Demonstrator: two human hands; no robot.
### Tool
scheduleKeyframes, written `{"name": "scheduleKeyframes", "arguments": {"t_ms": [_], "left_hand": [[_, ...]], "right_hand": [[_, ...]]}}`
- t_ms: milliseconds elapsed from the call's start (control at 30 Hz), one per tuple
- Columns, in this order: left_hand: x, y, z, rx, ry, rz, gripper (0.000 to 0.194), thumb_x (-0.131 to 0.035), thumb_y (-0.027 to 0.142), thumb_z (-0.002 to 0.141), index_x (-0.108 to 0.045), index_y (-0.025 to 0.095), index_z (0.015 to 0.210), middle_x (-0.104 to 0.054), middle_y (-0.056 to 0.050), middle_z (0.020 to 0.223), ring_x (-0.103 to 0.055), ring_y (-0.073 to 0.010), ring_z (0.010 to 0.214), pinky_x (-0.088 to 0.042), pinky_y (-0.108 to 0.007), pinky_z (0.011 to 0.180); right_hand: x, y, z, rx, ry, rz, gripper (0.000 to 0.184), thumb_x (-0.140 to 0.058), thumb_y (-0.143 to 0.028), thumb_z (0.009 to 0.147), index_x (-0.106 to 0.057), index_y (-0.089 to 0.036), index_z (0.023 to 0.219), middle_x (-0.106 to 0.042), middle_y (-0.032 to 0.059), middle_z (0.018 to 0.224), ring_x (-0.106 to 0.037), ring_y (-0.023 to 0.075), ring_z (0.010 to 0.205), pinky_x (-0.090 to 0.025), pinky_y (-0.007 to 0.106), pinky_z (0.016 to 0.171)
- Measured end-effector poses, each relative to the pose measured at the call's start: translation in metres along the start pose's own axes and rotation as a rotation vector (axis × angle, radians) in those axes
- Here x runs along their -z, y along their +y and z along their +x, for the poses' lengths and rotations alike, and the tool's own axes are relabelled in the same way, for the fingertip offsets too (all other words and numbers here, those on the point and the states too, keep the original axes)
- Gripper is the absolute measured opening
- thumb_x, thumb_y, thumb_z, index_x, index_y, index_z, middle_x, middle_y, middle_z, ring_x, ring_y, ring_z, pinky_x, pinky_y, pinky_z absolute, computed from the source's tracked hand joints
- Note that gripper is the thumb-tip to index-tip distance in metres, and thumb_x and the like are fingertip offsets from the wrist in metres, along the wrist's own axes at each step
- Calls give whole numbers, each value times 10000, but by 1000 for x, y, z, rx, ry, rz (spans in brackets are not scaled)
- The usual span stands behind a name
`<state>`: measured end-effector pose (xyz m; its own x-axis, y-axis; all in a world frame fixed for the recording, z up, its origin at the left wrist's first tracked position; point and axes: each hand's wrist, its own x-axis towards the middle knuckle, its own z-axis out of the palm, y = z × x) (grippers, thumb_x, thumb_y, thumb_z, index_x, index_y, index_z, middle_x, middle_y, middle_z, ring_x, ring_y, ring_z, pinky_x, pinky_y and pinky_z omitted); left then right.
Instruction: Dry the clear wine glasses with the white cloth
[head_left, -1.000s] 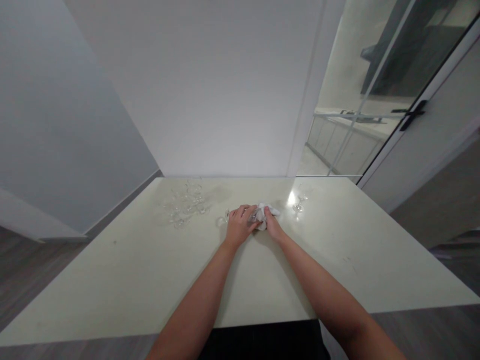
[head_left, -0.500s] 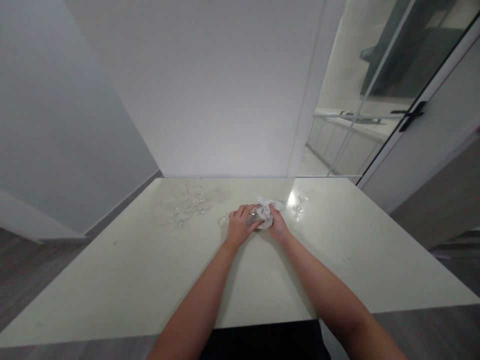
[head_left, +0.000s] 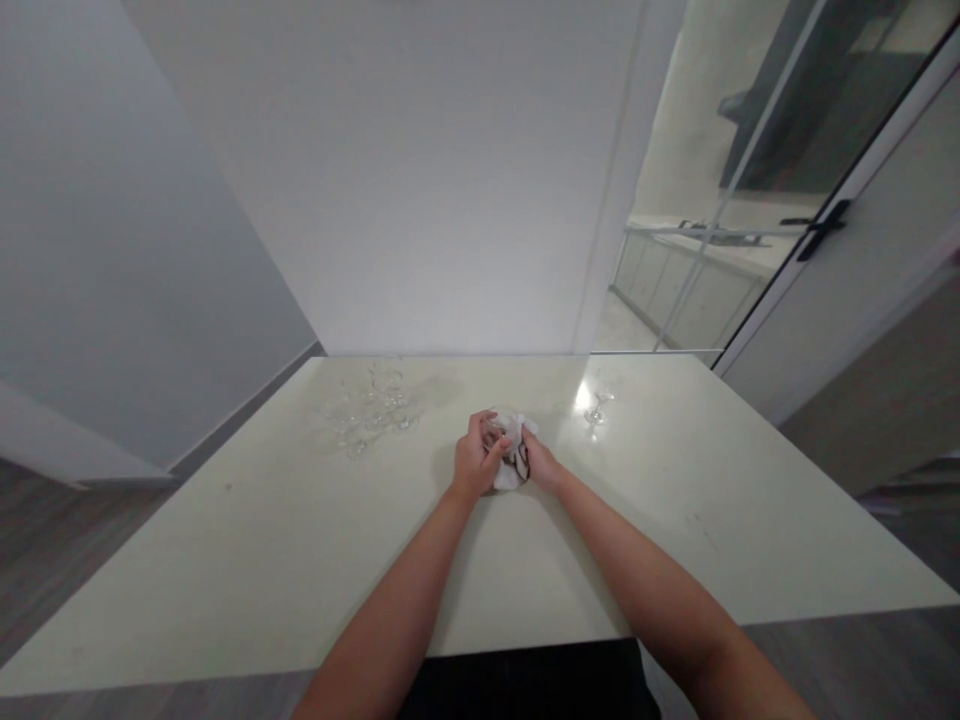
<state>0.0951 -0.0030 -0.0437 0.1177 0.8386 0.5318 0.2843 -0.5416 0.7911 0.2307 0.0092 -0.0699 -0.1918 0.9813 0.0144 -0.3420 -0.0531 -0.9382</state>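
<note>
Near the middle of the table, my left hand is closed around a clear wine glass, with its fingers over the far side and its thumb across the front. A crumpled white cloth lies against the glass, between both hands. My right hand grips the cloth from the right side. The fingers and cloth cover much of the glass, so its exact tilt is hard to make out.
Several clear stemmed glasses stand close together on the left of the pale glossy table. Another stemmed glass stands to the right of my hands. A white wall rises behind the table's far edge.
Both hands have come slightly nearer to me, and the glass has turned: its foot no longer sticks out left of my left hand. The cloth has shifted lower between the hands.
</note>
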Motion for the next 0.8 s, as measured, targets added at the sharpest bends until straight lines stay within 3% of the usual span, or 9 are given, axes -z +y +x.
{"name": "scheduleKeyframes", "arguments": {"t_ms": [200, 300, 400, 500, 633, 667, 733, 800], "left_hand": [[-2, 7, 10, 90, 329, -421, 516, -442, 662, 856, -482, 204, 1090, -567, 11, 718, -513, -96, 561, -391, -191, 516], [-3, 8, 13, 156, 381, -483, 531, -461, 685, 832, -501, 196, 1034, -591, 3, 720, -509, -85, 542, -385, -181, 498], [-1, 4, 17, 204, 444, -508, 548, -460, 700, 821, -504, 189, 1015, -585, 13, 687, -494, -78, 506, -373, -178, 468], [10, 1, 25, 219, 614, -511, 563, -444, 717, 815, -490, 187, 997, -569, 23, 669, -489, -68, 485, -350, -169, 446], [27, 13, 36, 102, 844, -511, 539, -426, 707, 832, -433, 203, 1021, -555, 38, 700, -453, -47, 453, -311, -164, 434], [27, 19, 38, 62, 849, -509, 531, -430, 698, 837, -423, 206, 1036, -557, 36, 720, -456, -48, 461, -315, -166, 436], [21, 36, 38, 18, 731, -503, 523, -462, 671, 841, -416, 209, 1081, -582, 14, 789, -482, -56, 496, -344, -176, 449], [7, 54, 35, 44, 466, -493, 502, -526, 612, 840, -417, 212, 1123, -608, -12, 865, -511, -66, 537, -386, -190, 479]], "right_hand": [[-3, -7, -11, 33, -209, -201, 460, -727, -565, 673, -704, -204, 956, -717, 34, 974, -645, 210, 961, -468, 382, 963], [-8, -9, -13, 70, -272, -281, 408, -727, -517, 696, -703, -204, 957, -711, 35, 962, -643, 188, 910, -476, 377, 933], [-9, -10, -12, 102, -248, -303, 384, -677, -523, 748, -701, -215, 978, -707, 38, 972, -640, 187, 930, -466, 388, 944], [-6, -13, -10, 164, -176, -371, 333, -668, -504, 756, -717, -228, 935, -711, 40, 954, -626, 213, 995, -426, 423, 1000], [-3, -12, -7, 280, -165, -479, 287, -607, -473, 791, -728, -228, 878, -718, 39, 929, -617, 228, 1021, -418, 427, 1007], [-2, -11, -7, 300, -200, -499, 273, -599, -455, 795, -728, -224, 861, -719, 38, 924, -620, 224, 1003, -423, 415, 999], [-3, -7, -8, 325, -272, -519, 214, -625, -404, 770, -724, -225, 829, -718, 29, 922, -619, 215, 987, -417, 393, 1002], [-4, -3, -8, 288, -256, -444, 175, -693, -356, 699, -715, -235, 824, -712, 15, 933, -611, 213, 1004, -400, 377, 1019]]}}
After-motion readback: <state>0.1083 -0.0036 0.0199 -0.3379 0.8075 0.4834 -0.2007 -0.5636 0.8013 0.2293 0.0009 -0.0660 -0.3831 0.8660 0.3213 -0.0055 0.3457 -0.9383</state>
